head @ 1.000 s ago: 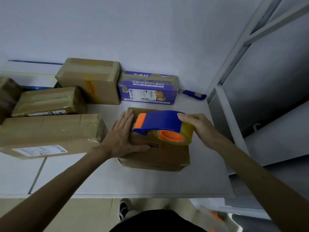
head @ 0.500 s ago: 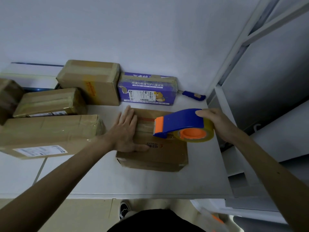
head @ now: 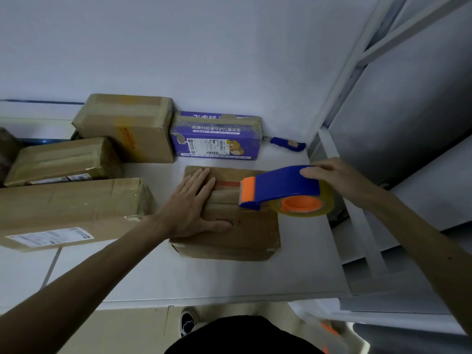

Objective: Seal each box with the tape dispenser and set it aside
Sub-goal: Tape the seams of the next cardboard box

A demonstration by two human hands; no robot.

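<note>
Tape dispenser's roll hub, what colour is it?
The hub is orange; head view shows it best.

Box (head: pixel 245 231) under left hand (head: pixel 191 205): matt brown cardboard; dispenser (head: pixel 281 185) in right hand (head: pixel 337 177): smooth blue and orange plastic; roll (head: pixel 329 200): glossy, translucent yellowish; table (head: pixel 204 277) below both hands: smooth matt white.

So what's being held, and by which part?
Right hand grips the tape dispenser at the rear of its blue frame; left hand lies flat on the box.

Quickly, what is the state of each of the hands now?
Left hand: open, fingers straight, pressing flat on the box.
Right hand: closed, holding the tape dispenser.
</note>
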